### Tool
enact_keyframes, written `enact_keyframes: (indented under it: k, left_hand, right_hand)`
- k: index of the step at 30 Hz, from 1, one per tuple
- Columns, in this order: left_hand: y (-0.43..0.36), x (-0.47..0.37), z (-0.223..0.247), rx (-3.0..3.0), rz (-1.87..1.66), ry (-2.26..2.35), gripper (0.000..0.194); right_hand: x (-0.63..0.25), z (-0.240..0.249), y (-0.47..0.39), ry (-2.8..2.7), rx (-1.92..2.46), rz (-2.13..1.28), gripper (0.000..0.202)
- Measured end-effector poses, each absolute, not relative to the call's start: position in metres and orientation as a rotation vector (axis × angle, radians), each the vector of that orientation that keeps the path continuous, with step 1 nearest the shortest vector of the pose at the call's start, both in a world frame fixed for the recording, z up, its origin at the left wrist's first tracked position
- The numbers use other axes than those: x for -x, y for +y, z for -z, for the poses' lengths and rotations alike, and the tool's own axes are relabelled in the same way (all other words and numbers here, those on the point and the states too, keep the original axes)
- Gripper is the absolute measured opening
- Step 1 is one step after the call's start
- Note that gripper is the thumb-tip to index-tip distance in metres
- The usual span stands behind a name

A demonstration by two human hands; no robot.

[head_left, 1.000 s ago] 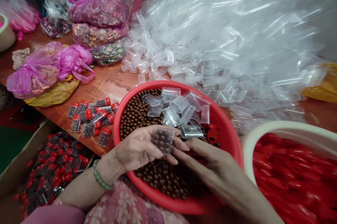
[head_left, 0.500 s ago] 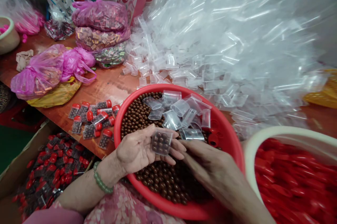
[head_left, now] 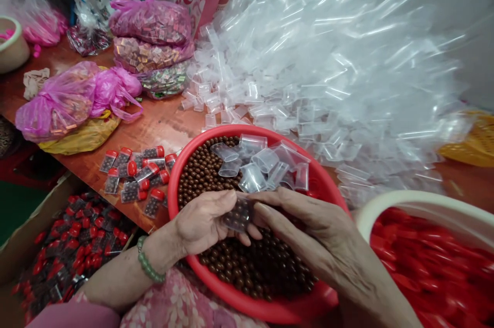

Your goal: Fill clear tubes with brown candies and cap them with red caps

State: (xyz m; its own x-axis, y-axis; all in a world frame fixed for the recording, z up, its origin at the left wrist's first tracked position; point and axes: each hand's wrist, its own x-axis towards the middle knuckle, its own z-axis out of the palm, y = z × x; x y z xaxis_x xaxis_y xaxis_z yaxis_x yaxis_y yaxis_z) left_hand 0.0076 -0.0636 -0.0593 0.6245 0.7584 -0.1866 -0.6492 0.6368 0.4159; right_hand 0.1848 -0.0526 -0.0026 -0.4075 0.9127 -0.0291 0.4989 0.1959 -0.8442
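Over a red basin [head_left: 172, 184] of brown beads [head_left: 247, 266], my left hand [head_left: 204, 217] holds a small clear container [head_left: 237, 214] filled with brown beads, thumb on its upper side. My right hand [head_left: 312, 230] reaches in from the right, its thumb and forefinger closed near the container's open end. Whatever sits between those fingertips is too hidden to make out. Empty clear containers [head_left: 252, 178] lie on the beads at the back of the basin. Filled containers with red caps [head_left: 131, 168] rest on the table left of the basin.
A large pile of clear containers [head_left: 309, 71] covers the back right. A cream tub [head_left: 424, 197] of red caps [head_left: 417, 256] stands at the right. Capped containers fill a cardboard box [head_left: 38, 215] at lower left. Pink bags [head_left: 150, 24] sit on the table [head_left: 154, 127].
My right hand has moved up and closed its fingertips at the container's end. My left thumb has come down over the container. The view has shifted slightly.
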Motion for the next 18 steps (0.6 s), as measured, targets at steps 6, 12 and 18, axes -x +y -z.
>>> enact_keyframes:
  k: [6,12,18]
  left_hand:
    - [-0.063,-0.008,0.057,-0.342,-0.779,0.394,0.045]
    - [-0.063,-0.008,0.058,-0.322,-0.777,0.43,0.046]
    - [-0.066,-0.006,0.054,-0.311,-0.808,0.48,0.054]
  right_hand:
    - [-0.185,0.003,-0.055,-1.861,1.387,-1.122,0.027]
    - [-0.176,-0.008,-0.059,-1.993,1.312,-0.945,0.025]
    - [-0.178,-0.01,-0.061,-2.287,1.032,-0.692,0.016]
